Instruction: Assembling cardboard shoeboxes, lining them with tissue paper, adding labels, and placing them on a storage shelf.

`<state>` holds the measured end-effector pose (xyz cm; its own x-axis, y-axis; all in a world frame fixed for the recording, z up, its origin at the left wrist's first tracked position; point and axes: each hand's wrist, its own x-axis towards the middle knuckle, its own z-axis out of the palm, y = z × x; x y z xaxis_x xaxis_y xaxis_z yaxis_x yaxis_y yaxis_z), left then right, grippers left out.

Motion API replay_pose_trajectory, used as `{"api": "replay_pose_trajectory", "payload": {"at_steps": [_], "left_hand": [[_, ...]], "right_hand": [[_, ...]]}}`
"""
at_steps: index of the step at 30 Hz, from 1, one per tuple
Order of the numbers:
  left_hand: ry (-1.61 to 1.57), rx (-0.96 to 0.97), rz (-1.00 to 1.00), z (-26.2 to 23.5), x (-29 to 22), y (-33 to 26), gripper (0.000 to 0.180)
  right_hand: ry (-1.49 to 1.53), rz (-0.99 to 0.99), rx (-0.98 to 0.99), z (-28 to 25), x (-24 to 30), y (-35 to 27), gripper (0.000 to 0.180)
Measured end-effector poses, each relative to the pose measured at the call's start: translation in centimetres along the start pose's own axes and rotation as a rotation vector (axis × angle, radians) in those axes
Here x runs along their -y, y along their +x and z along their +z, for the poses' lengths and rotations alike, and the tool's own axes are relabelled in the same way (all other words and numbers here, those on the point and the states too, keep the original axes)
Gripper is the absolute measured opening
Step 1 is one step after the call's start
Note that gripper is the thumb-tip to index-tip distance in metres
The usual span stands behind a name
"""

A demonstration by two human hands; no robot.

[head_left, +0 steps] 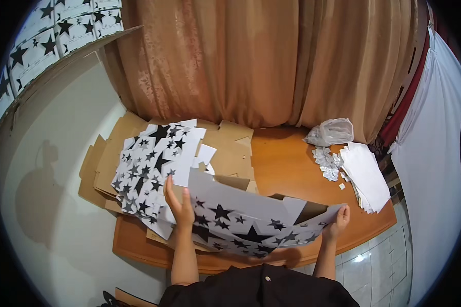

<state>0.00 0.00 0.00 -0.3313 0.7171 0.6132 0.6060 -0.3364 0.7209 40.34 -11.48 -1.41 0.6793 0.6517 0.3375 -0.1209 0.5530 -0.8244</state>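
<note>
Both hands are up on a big star-printed sheet [246, 220], white card scattered with black stars, and it is bowing across the front of the wooden table [287, 163]. The left hand [179, 204] is pressing flat against the sheet's left part, fingers stretched upward and thumb spread, so it is laid open on the card rather than pinching it, as far as this view is showing. The right hand [339, 217] is gripping the sheet's far right corner, fingers curled over the edge and closed on the card. The sheet is hanging between the two hands, just above the near edge of the table, with a brown inner side peeking out behind its top edge.

Just beyond the left hand, a pile of star-printed sheets [151, 163] is lying on the table's left part, resting on flattened cardboard [105, 163] that is sticking out past the table's left edge. More plain cardboard pieces [233, 140] are lying behind the pile, near the middle of the table.

Over on the right, a stack of white sheets [366, 176] is sitting at the table's right edge, with a heap of small paper scraps [329, 161] touching its left side and a crumpled plastic bag [330, 132] just behind those. A tan curtain [251, 61] is hanging along the back of the table.
</note>
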Motion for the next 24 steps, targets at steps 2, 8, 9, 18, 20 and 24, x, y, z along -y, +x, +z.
{"api": "replay_pose_trajectory", "payload": {"at_steps": [2,8,9,18,20,24], "left_hand": [[-0.56,0.14,-0.227,0.3,0.4,-0.7,0.041],[-0.659,0.188,-0.435,6.8,-4.4,-7.5,0.06],[-0.765,0.349,-0.441,7.5,-5.1,-8.1,0.068],[-0.958,0.429,-0.242,12.9,-10.5,-8.5,0.079],[-0.99,0.439,-0.193,13.1,-11.0,-8.5,0.095],[-0.988,0.405,-0.14,13.3,-12.7,-8.8,0.103]], "right_hand": [[0.024,-0.05,-0.008,0.5,2.6,0.5,0.017],[0.212,-0.08,0.188,-5.1,4.4,6.4,0.015],[0.212,-0.076,0.176,-5.5,4.0,7.1,0.015],[-0.253,-0.158,0.335,-3.3,2.6,12.0,0.024],[-0.148,-0.029,0.354,-3.5,2.5,12.0,0.025],[-0.016,0.035,0.376,-3.6,2.4,11.9,0.025]]}}
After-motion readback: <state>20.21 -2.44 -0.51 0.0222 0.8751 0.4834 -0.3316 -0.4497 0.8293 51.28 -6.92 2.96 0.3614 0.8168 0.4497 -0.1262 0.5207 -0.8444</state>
